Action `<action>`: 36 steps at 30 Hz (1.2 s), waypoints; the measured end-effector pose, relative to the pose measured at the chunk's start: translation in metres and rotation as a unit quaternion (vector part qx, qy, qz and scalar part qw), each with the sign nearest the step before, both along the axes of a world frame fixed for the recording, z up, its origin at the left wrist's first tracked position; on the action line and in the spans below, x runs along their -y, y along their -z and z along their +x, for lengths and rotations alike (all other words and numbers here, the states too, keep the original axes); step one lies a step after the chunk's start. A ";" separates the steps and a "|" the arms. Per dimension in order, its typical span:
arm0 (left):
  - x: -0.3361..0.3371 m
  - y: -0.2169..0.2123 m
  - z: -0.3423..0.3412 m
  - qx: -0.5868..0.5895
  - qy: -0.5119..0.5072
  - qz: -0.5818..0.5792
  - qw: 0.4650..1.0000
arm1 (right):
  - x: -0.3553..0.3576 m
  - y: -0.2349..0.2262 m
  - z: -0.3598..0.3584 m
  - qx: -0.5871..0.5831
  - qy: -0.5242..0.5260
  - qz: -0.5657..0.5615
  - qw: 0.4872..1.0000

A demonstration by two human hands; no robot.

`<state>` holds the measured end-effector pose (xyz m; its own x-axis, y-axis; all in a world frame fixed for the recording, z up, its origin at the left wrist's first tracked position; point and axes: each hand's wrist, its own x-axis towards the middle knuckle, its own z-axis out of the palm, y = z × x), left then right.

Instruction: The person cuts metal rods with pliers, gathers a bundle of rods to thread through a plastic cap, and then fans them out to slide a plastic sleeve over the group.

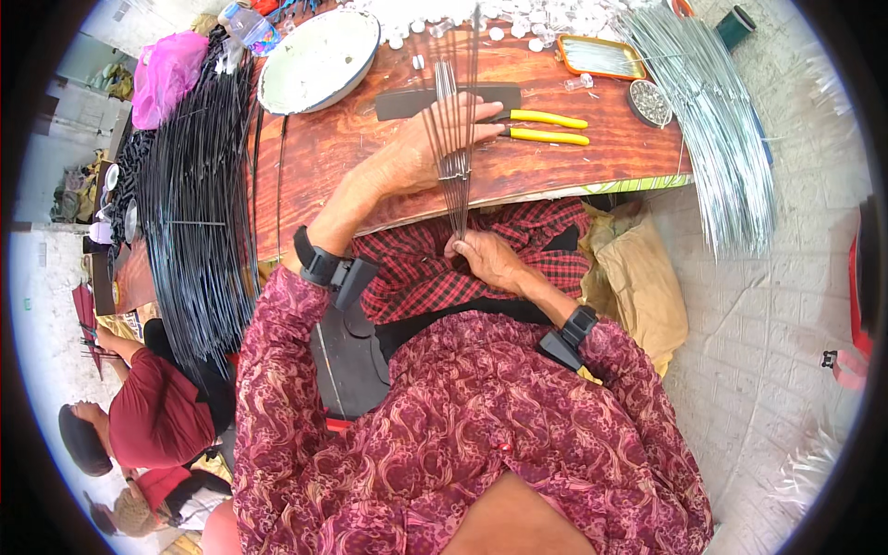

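My left hand point(421, 148) is raised over the wooden table point(333, 148), its fingers closed around the middle of a fan of several thin metal rods point(451, 102) that spread upward. My right hand point(488, 259) sits lower, near my lap, pinching the gathered lower ends of the same rods. Both wrists carry black strapped devices. Yellow-handled pliers point(546, 128) lie on the table just right of my left hand, beside a flat black strip point(407, 102).
A white enamel bowl point(319, 60) and clear beads point(518, 23) lie at the table's far edge, with an orange tray point(601, 57) and small tin point(649, 102). Black wire bundle point(199, 203) left, silver wire bundle point(721, 148) right. Other people point(139, 425) sit lower left.
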<state>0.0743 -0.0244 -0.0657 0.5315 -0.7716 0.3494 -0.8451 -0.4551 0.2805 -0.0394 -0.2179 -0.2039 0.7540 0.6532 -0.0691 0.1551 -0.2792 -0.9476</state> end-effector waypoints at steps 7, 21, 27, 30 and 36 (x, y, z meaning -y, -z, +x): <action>-0.015 -0.011 -0.021 -0.023 -0.017 0.026 0.999 | 0.011 0.022 0.009 0.047 0.030 -0.057 0.997; -0.002 0.014 -0.061 0.006 -0.123 0.070 0.990 | 0.002 0.030 0.019 0.036 0.056 -0.142 0.988; 0.002 0.012 -0.058 -0.017 -0.109 0.035 0.993 | 0.000 0.035 0.029 0.059 0.079 -0.198 0.975; 0.000 0.014 -0.058 -0.011 -0.113 0.039 0.993 | -0.002 0.027 0.033 0.040 0.055 -0.220 0.973; 0.003 0.012 -0.057 -0.020 -0.104 -0.011 0.994 | 0.032 -0.023 0.036 0.039 -0.086 -0.279 0.956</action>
